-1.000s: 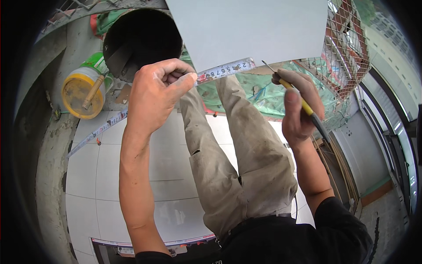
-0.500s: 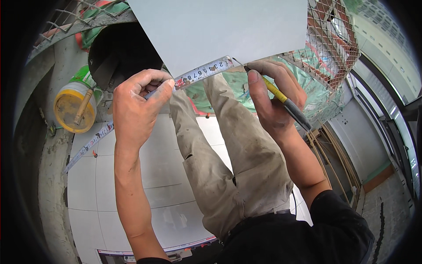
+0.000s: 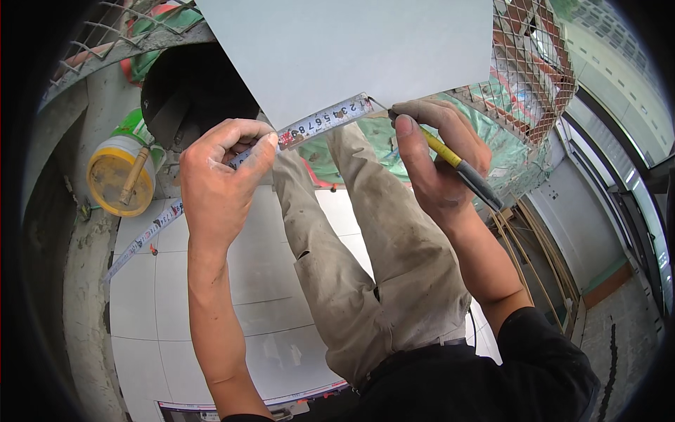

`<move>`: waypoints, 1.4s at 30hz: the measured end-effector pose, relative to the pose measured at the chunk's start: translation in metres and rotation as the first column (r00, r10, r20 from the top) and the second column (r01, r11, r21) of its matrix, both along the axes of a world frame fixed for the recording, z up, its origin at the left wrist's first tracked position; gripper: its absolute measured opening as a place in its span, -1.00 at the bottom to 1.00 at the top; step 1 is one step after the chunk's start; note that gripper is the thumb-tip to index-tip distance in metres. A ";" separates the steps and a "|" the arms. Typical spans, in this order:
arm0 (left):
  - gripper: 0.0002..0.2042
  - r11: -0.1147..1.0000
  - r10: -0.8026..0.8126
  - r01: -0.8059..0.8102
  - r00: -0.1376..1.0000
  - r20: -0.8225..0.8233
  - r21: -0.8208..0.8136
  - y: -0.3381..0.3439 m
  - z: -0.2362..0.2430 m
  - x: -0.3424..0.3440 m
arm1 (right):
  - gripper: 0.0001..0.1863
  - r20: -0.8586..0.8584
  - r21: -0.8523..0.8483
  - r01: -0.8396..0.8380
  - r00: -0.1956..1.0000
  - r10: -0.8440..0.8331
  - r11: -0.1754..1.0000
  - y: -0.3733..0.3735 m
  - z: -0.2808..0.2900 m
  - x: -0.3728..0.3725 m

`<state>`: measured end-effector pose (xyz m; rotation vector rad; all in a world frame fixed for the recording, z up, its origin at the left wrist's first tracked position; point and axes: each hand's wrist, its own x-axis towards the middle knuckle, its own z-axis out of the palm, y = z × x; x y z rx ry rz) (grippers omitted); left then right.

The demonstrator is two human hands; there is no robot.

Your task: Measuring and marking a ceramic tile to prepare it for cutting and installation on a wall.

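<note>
My left hand (image 3: 223, 165) pinches a metal tape measure blade (image 3: 320, 125) between thumb and fingers. The blade's free end lies along the near edge of a large pale tile or board (image 3: 358, 49). From the same hand the rest of the blade trails down to the left over the floor; its case is not in view. In my right hand (image 3: 443, 151) is a slim yellow and black pen-like tool (image 3: 443, 149), gripped between thumb and fingers. Its thin tip points left, close to the blade's end; whether it touches cannot be told.
A yellow-topped bucket (image 3: 105, 176) carrying a wooden-handled tool (image 3: 133, 176) stands at left beside a dark round opening (image 3: 197, 91). Wire mesh (image 3: 538, 67) and green sheeting (image 3: 316, 151) lie beyond my legs. Pale tiles (image 3: 204, 302) cover the floor; long strips (image 3: 541, 246) lean at right.
The blade has turned slightly, showing its marked face more squarely. The tool's tip has shifted a little left, nearer the blade's end. Both hands keep their grips.
</note>
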<state>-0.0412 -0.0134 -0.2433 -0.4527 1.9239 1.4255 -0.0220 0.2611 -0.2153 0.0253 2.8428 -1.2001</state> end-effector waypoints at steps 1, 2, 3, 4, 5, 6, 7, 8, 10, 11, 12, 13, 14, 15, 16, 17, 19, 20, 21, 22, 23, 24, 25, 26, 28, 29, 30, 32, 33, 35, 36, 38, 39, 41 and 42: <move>-0.87 1.000 0.022 -0.021 1.000 -0.015 0.013 -0.001 0.000 0.002 | -0.89 0.005 -0.013 0.003 1.000 -0.003 1.000 -0.001 0.002 0.000; -0.87 1.000 0.017 -0.017 1.000 -0.013 0.015 0.000 -0.001 0.002 | -0.89 0.008 -0.010 0.008 1.000 -0.007 1.000 -0.001 0.003 0.000; -0.87 1.000 0.024 -0.024 0.999 -0.024 0.016 0.000 -0.001 0.000 | -0.89 -0.004 -0.002 -0.001 1.000 0.001 1.000 0.000 0.002 -0.002; -0.87 0.999 0.032 -0.031 0.999 -0.035 0.017 0.001 -0.001 -0.002 | -0.89 -0.016 0.006 -0.009 1.000 0.010 1.000 0.000 0.001 -0.004; -0.87 0.999 0.029 -0.028 0.999 -0.032 0.016 0.000 -0.001 -0.004 | -0.89 -0.013 0.004 -0.006 1.000 0.006 1.000 -0.001 0.001 -0.005; -0.87 1.000 0.019 -0.018 0.999 -0.042 0.015 -0.001 -0.002 -0.006 | -0.89 -0.014 0.007 -0.005 1.000 0.005 1.000 -0.001 0.000 -0.006; -0.87 1.000 0.009 -0.008 0.999 -0.052 0.015 -0.001 -0.003 -0.008 | -0.89 -0.015 0.009 -0.004 1.000 0.005 1.000 -0.001 -0.001 -0.007; -0.87 1.000 0.008 -0.008 0.999 -0.048 0.016 -0.001 -0.003 -0.008 | -0.89 -0.011 0.010 -0.004 1.000 0.004 1.000 -0.001 -0.001 -0.007; -0.87 0.999 0.033 -0.032 0.999 -0.036 0.030 -0.001 -0.003 -0.009 | -0.89 0.007 -0.023 0.017 1.000 -0.017 1.000 -0.001 -0.002 -0.008; -0.87 0.999 0.032 -0.031 0.999 -0.033 0.031 -0.002 -0.001 -0.011 | -0.89 0.011 -0.022 0.018 1.000 -0.018 1.000 -0.001 -0.002 -0.008; -0.87 1.000 0.021 -0.021 0.999 -0.029 0.015 -0.002 0.001 -0.012 | -0.89 -0.015 -0.016 0.004 1.000 -0.004 1.000 -0.001 -0.003 -0.009; -0.87 1.000 0.011 -0.011 1.000 -0.024 -0.002 -0.003 0.002 -0.014 | -0.89 -0.040 -0.010 -0.010 0.999 0.010 1.000 -0.001 -0.004 -0.009; -0.87 1.000 0.010 -0.010 1.000 -0.022 -0.003 -0.003 0.002 -0.016 | -0.89 -0.038 -0.011 -0.010 0.999 0.010 1.000 -0.001 -0.004 -0.009; -0.86 1.000 0.003 -0.003 1.000 -0.026 0.000 -0.003 0.001 -0.018 | -0.89 -0.028 -0.018 -0.007 1.000 0.007 1.000 -0.001 -0.003 -0.010; -0.86 1.000 -0.005 0.005 1.000 -0.030 0.002 -0.003 0.000 -0.020 | -0.89 -0.019 -0.025 -0.004 1.000 0.003 1.000 -0.001 -0.003 -0.011; -0.86 1.000 -0.005 0.005 1.000 -0.028 0.002 -0.003 0.001 -0.020 | -0.89 -0.017 -0.025 -0.004 1.000 0.004 1.000 0.000 -0.004 -0.010; -0.86 0.999 -0.040 0.039 0.999 -0.028 -0.030 -0.003 0.003 -0.020 | -0.89 -0.063 -0.003 -0.040 0.997 0.040 0.999 0.002 -0.008 -0.007; -0.86 0.999 -0.040 0.040 0.999 -0.025 -0.030 -0.002 0.003 -0.020 | -0.89 -0.060 -0.004 -0.040 0.997 0.039 0.999 0.002 -0.009 -0.008; -0.85 0.999 -0.030 0.029 0.999 -0.026 -0.023 -0.003 0.003 -0.020 | -0.89 -0.066 -0.013 -0.043 0.997 0.042 0.999 0.002 -0.010 -0.009; -0.85 1.000 -0.020 0.019 0.999 -0.026 -0.016 -0.003 0.003 -0.020 | -0.89 -0.072 -0.022 -0.045 0.996 0.044 0.999 0.002 -0.010 -0.010; -0.85 1.000 -0.020 0.020 1.000 -0.023 -0.017 -0.003 0.004 -0.021 | -0.89 -0.069 -0.023 -0.045 0.997 0.043 0.999 0.001 -0.009 -0.009; -0.85 0.999 -0.022 0.021 1.000 -0.017 -0.027 -0.002 0.005 -0.021 | -0.89 -0.056 -0.024 -0.037 0.998 0.035 0.999 0.002 -0.009 -0.008; -0.85 0.999 -0.023 0.023 1.000 -0.010 -0.038 -0.002 0.005 -0.020 | -0.89 -0.042 -0.024 -0.028 0.999 0.027 0.999 0.002 -0.008 -0.008; -0.85 0.999 -0.023 0.023 1.000 -0.008 -0.038 -0.002 0.005 -0.019 | -0.89 -0.040 -0.024 -0.029 0.999 0.028 0.999 0.001 -0.008 -0.007; -0.85 0.999 -0.029 0.028 0.999 -0.027 -0.041 -0.002 0.004 -0.018 | -0.89 -0.038 -0.027 -0.034 0.999 0.033 0.999 0.002 -0.008 -0.009; -0.85 0.999 -0.028 0.027 0.999 -0.027 -0.041 -0.002 0.003 -0.017 | -0.89 -0.038 -0.028 -0.035 0.999 0.033 0.999 0.002 -0.008 -0.008; -0.85 0.999 -0.020 0.019 0.999 -0.033 -0.033 -0.002 0.003 -0.016 | -0.89 -0.031 -0.027 -0.033 0.999 0.032 0.999 0.002 -0.008 -0.006; -0.85 1.000 -0.013 0.013 0.999 -0.037 -0.025 -0.001 0.002 -0.013 | -0.89 -0.022 -0.028 -0.029 0.999 0.028 0.999 0.004 -0.009 -0.003; -0.86 1.000 -0.005 0.004 0.999 -0.034 -0.018 -0.001 0.002 -0.011 | -0.90 -0.014 -0.031 -0.024 1.000 0.024 0.999 0.003 -0.009 -0.003; -0.86 1.000 0.005 -0.005 1.000 -0.029 -0.011 -0.001 0.002 -0.005 | -0.90 -0.004 -0.035 -0.020 1.000 0.020 0.999 0.003 -0.008 0.000; -0.86 1.000 0.002 -0.002 1.000 0.000 -0.013 0.000 0.003 -0.003 | -0.90 -0.011 -0.011 -0.045 0.999 0.045 0.999 0.005 -0.006 0.002; -0.87 1.000 -0.001 0.001 1.000 0.031 -0.016 0.003 0.003 0.006 | -0.90 -0.017 0.011 -0.071 0.997 0.072 0.997 0.006 -0.004 0.009; -0.87 1.000 0.005 -0.005 1.000 0.017 -0.014 0.005 0.002 0.013 | -0.90 0.018 0.007 -0.047 0.999 0.047 0.999 0.006 -0.003 0.014; -0.87 1.000 0.016 -0.016 1.000 0.001 -0.007 0.011 0.001 0.025 | -0.90 0.050 0.007 -0.027 0.998 0.027 1.000 0.009 0.002 0.025; -0.87 1.000 -0.021 0.021 1.000 0.018 -0.007 0.012 0.004 0.029 | -0.90 0.113 0.018 -0.021 0.993 0.018 1.000 0.011 0.006 0.031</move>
